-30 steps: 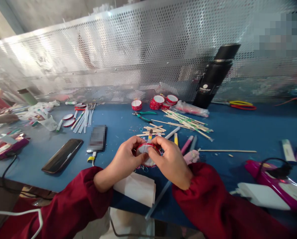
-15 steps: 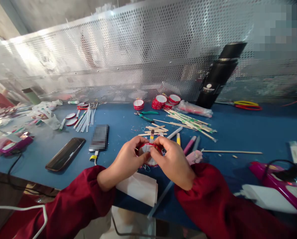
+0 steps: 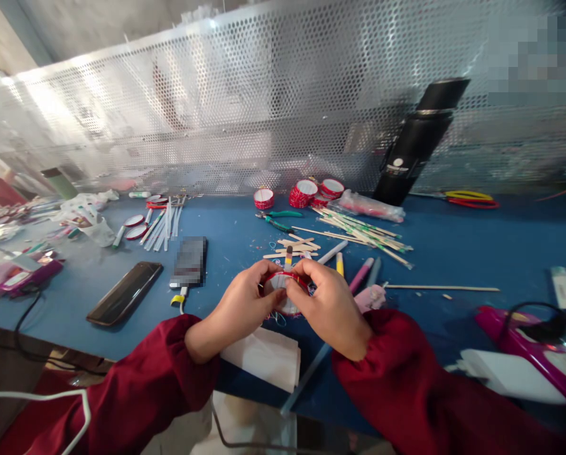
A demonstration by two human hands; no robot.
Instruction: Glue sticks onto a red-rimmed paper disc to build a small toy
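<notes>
Between my hands is a small round piece (image 3: 289, 308) with a red rim and a pale face, like a small drum. My left hand (image 3: 242, 300) is closed on its left side, thumb on the face. On the opposite side my right hand (image 3: 334, 311) grips it the same way, the two thumbs close together. My fingers hide much of the rim. Just behind it a marker-like stick (image 3: 289, 258) with a yellow band and dark tip points up. Flat wooden sticks (image 3: 299, 244) lie beyond, and a folded white paper (image 3: 266, 359) lies below my hands.
Red round pieces (image 3: 306, 189) are stacked at the back beside green-handled pliers (image 3: 280, 222) and a bundle of thin sticks (image 3: 363, 230). A black flask (image 3: 413, 148) stands against the perforated screen. Two phones (image 3: 125, 294) lie left; a purple glue gun (image 3: 524, 347) lies right.
Almost nothing differs. Both hands keep the same hold on the round piece, and the marker-like stick behind it appears shifted very slightly left.
</notes>
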